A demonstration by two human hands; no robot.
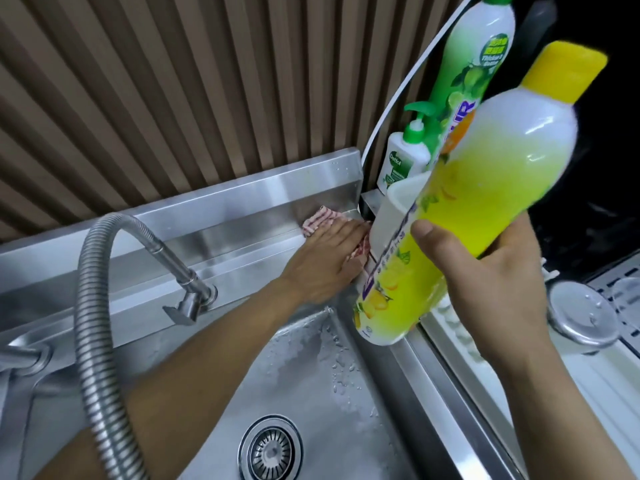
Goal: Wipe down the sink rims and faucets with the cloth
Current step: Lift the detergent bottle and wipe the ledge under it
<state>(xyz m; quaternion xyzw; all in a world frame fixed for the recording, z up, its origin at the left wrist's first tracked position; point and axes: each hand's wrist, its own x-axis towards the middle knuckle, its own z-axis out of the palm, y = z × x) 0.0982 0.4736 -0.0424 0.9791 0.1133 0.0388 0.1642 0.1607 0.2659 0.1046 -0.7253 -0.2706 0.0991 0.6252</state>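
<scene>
a: step in hand?
b: wiping the back rim (242, 233) of the sink (311, 382), far right corner. left hand (322, 261) lay flat, fingers straight, pressing the cloth (320, 220) onto the ledge at centre frame, tight against the white caddy (388, 223).

a: right hand?
b: right hand (485, 289) was curled round the yellow bottle (485, 209), lifted clear of the corner, probably to free the spot under it.

a: cloth orientation?
b: bunched, mostly hidden under the fingers. the visible bit ran along the ledge, lower right to upper left, striped end poking out toward the backsplash (221, 199). the pressing fingers pointed toward frame right.

a: bottle axis?
b: tilted, yellow cap to upper right, base down toward the sink's right rim.

a: faucets?
b: flexible faucet (104, 271) arched at left, its nozzle at centre left; a second tap (20, 355) at the left edge. no hand near them, so i judged them not yet wiped.

a: next move?
b: finish the corner, set the bottle down, then drag the cloth left along the ledge toward the faucet base. droplets on the basin wall meant the rim was likely wet.
</scene>
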